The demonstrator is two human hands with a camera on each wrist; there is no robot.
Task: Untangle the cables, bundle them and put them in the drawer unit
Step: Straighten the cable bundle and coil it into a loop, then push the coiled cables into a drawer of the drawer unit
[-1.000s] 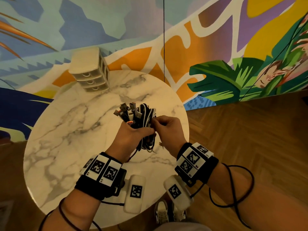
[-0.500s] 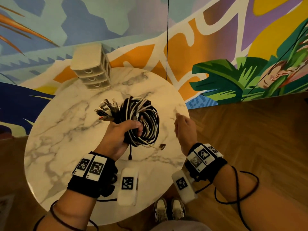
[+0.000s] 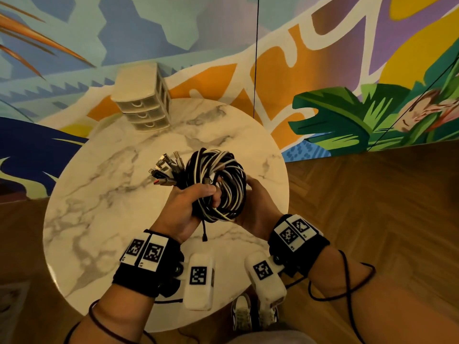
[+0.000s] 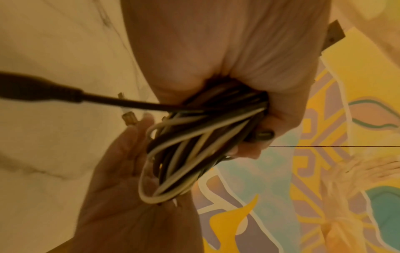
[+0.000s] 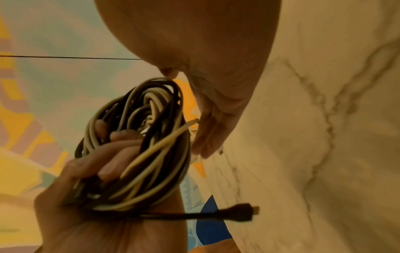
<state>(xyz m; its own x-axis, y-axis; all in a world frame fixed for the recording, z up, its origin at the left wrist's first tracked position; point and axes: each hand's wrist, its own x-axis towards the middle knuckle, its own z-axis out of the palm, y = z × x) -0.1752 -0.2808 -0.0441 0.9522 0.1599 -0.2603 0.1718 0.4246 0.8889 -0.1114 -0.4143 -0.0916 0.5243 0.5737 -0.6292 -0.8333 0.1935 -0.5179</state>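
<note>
The right hand [image 3: 257, 204], apart from the coil half a second earlier, had returned to cup its far side, fingers relaxed. The left hand [image 3: 185, 209] kept its grip curled tight around the cable bundle [image 3: 218, 184] above the worktop [image 3: 99, 219]. Only the head view showed the drawer unit [image 3: 142, 103] at the worktop's far edge; the wrist views showed a loose black plug [image 5: 242, 214] dangling.
</note>
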